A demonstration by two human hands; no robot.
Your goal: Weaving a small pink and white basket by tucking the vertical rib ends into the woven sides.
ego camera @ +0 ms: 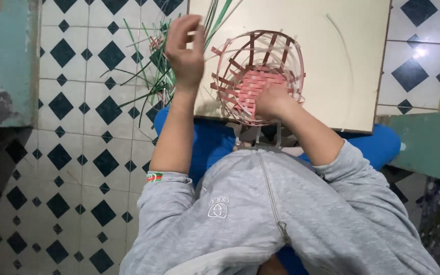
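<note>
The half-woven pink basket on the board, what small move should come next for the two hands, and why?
Probably bring the raised left hand down to the pink basket rim to lead a strip between the upright ribs. The right hand is pressing inside on the woven base, the upper wall is only open ribs, and the left hand's grip looks empty beside the green strips.

Right hand [272, 100] fingers hidden inside the basket [258, 76] — green strips [154, 76] run off the top edge.
</note>
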